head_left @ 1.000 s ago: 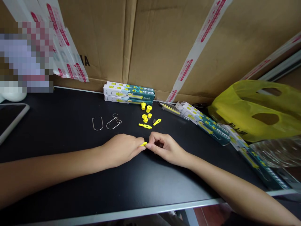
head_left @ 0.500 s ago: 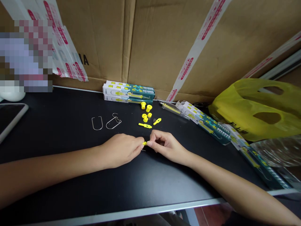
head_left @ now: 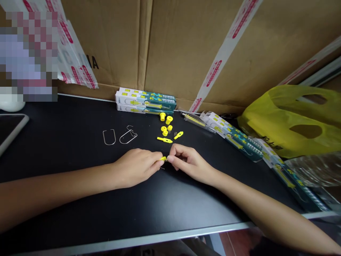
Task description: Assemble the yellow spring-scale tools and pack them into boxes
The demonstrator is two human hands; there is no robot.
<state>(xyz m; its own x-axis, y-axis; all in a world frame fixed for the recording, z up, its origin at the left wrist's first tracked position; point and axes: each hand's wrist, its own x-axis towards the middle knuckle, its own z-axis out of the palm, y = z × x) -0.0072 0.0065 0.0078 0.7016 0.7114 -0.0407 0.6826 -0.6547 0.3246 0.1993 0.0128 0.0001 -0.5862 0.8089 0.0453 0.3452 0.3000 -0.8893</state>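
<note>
My left hand (head_left: 138, 168) is closed, thumb and forefinger pinching a small yellow plastic piece (head_left: 163, 158) whose tip sticks out to the right. Right up against that tip, my right hand (head_left: 188, 158) pinches with thumb and forefinger; what lies between them is too small to make out. A thin wire end (head_left: 162, 168) shows just under the left fingertips. Beyond the hands lie two yellow slotted rods, one flat (head_left: 164, 140) and one slanted (head_left: 179, 135) beside a small spring (head_left: 175, 134). Several yellow caps (head_left: 168, 120) sit behind them.
Bent wire loops (head_left: 109, 137) lie left of the yellow parts. Printed spring-scale boxes (head_left: 145, 101) are stacked at the back, with more boxes (head_left: 234, 137) along the right. A yellow plastic bag (head_left: 266, 121) stands at the right, a tablet-like device (head_left: 12, 131) at the left. Cardboard (head_left: 186, 46) walls the back.
A little more of the yellow piece shows between my fingertips, and a small gap appears by the right fingers. Otherwise the hands stay nearly in place; the view has shifted slightly.
</note>
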